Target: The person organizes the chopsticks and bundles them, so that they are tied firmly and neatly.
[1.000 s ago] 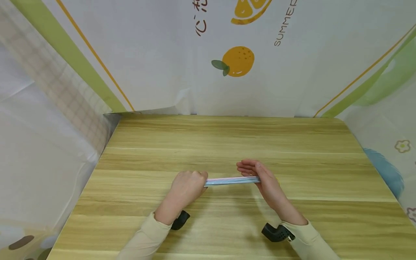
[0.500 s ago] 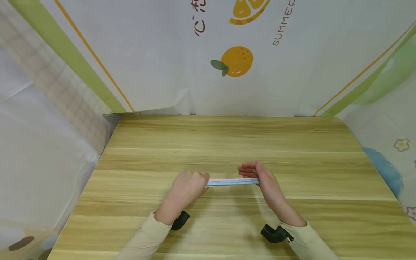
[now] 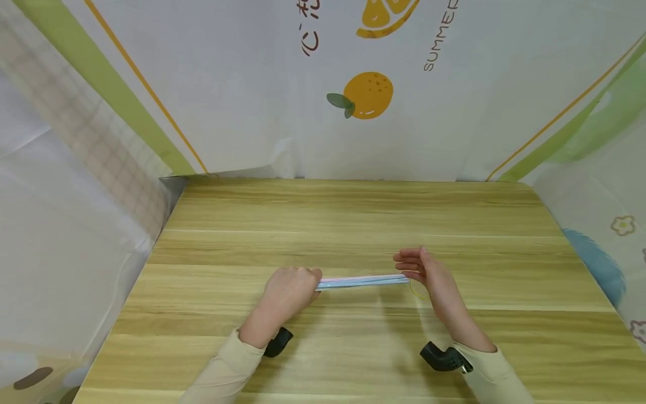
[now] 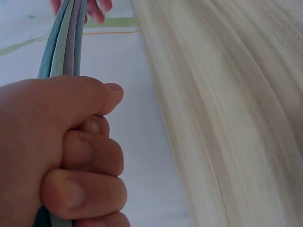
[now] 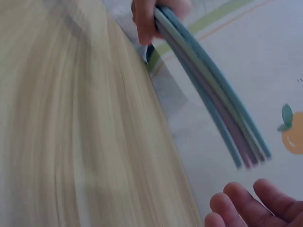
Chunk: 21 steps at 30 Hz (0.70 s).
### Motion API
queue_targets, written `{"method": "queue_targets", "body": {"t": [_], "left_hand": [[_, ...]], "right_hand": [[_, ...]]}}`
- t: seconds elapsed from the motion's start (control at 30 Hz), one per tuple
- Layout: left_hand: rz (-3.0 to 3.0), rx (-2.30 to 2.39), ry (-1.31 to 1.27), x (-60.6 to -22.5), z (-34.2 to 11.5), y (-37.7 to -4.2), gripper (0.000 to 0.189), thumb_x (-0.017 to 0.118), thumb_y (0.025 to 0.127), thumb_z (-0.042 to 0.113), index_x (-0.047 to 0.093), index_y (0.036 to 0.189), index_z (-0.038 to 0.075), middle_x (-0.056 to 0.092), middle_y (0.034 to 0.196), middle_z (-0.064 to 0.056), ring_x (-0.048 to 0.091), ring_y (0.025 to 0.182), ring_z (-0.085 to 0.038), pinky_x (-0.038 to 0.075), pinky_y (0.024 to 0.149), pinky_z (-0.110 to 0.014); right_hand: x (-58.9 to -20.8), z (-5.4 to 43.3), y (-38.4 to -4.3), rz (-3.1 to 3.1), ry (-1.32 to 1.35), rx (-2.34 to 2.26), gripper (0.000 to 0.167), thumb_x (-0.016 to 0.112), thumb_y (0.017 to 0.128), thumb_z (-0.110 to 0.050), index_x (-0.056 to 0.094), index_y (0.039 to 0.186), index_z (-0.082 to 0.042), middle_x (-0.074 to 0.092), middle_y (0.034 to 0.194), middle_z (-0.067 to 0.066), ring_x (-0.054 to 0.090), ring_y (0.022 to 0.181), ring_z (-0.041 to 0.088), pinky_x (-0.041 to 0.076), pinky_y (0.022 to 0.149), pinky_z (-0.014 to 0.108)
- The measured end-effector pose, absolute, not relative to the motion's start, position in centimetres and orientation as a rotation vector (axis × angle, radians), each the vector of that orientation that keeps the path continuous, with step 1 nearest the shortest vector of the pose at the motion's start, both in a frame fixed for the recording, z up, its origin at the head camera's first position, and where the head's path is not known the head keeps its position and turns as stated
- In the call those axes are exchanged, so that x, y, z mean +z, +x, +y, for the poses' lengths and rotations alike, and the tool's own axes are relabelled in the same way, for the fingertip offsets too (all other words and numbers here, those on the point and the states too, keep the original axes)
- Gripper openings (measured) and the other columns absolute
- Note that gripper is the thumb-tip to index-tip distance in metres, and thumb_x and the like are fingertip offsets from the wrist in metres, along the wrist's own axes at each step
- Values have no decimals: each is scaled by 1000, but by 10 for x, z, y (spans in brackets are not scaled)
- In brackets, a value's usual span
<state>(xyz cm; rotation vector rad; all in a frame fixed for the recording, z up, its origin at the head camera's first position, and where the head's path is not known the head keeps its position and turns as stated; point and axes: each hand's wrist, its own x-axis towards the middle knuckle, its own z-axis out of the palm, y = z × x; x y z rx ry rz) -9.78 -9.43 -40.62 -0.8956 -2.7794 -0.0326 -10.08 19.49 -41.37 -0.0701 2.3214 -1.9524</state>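
My left hand grips one end of a bundle of several long, thin pastel sticks, blue, green and pink, which look like straws. In the left wrist view its curled fingers wrap round them. The bundle points right, nearly level above the table. Beside its free end is my right hand, fingers loosely extended. The right wrist view shows these fingertips apart from the bundle's loose ends. A thin yellow loop hangs between the bundle's end and my right hand; how it is attached cannot be made out.
Both hands are above a wood-grain table. A white cloth with orange prints hangs behind its far edge, and more cloth hangs at both sides. A black wrist camera is on the right wrist, another on the left.
My right hand has moved right, from around the bundle's free end to just beyond it. More of the yellow loop shows, now left of the hand. My left hand has stayed nearly still.
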Motion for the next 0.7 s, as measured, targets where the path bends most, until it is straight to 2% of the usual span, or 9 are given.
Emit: {"method": "queue_targets", "body": {"t": [0.2,0.3,0.43,0.7], "left_hand": [[-2798,-46,-892,-406,-95,-98,28,77,79,22,53,66,13,54,55,3,38,44,-5,34,38,-23],[-2796,-50,-895,-405,-95,-99,28,77,79,21,54,66,13,55,55,2,39,44,-5,35,38,-23],[-2807,-55,-893,-405,-95,-99,27,77,79,23,55,67,12,56,56,2,39,44,-5,35,38,-23],[-2798,-56,-872,-406,-97,-99,28,76,79,21,53,66,13,54,55,2,39,43,-7,35,37,-25]], "right_hand": [[-416,212,-101,2517,168,-1692,40,47,101,-27,56,119,7,67,106,8,62,88,8,50,79,25],[-420,216,-99,2622,195,-1509,30,55,97,-21,61,113,4,68,101,12,60,84,12,49,72,26],[-428,221,-96,2747,152,-1254,21,60,93,-17,66,105,0,67,95,12,58,82,18,46,68,28],[-441,226,-91,2811,-29,-931,9,66,88,-14,68,90,-5,64,81,2,54,73,15,44,66,31]]}}
